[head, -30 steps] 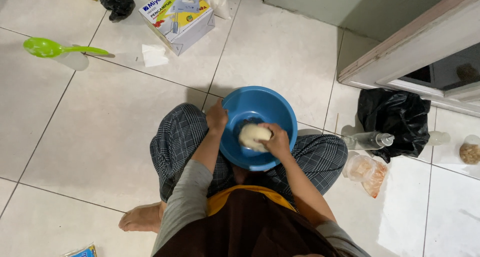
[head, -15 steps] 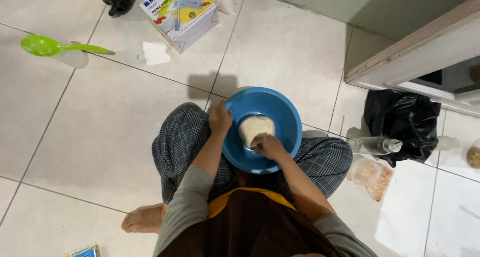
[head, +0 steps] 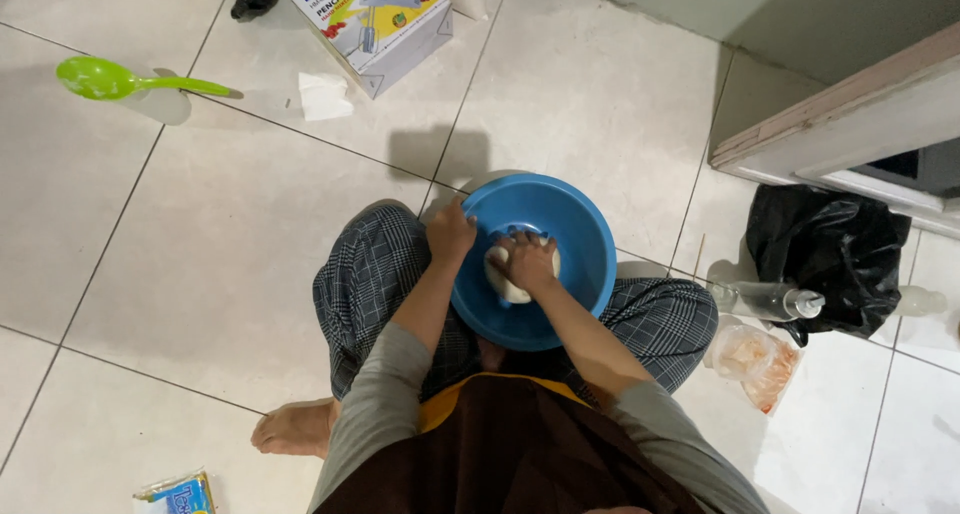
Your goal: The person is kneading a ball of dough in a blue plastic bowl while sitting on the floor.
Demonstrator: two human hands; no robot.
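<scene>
My right hand (head: 528, 261) has moved up over the dough (head: 508, 284), pressing down, fingers toward the blue bowl's (head: 585, 236) far rim. Dough sits mid-bowl, long axis unclear. Left hand (head: 449, 234) grips the bowl's left rim.

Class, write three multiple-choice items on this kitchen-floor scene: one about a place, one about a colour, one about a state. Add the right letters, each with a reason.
1. Where is the green spoon?
A. in the bowl
B. on the floor tiles, upper left
C. in the person's hand

2. What colour is the bowl?
A. blue
B. red
C. white

3. What is the right hand doing?
A. hanging free in the air
B. holding the bottle
C. pressing on the dough

Key: 1 B, the spoon lies alone on the tiles; 2 A, rim and wall are blue; 3 C, the hand lies on the pale lump while the left hand grips the bowl's rim.
</scene>
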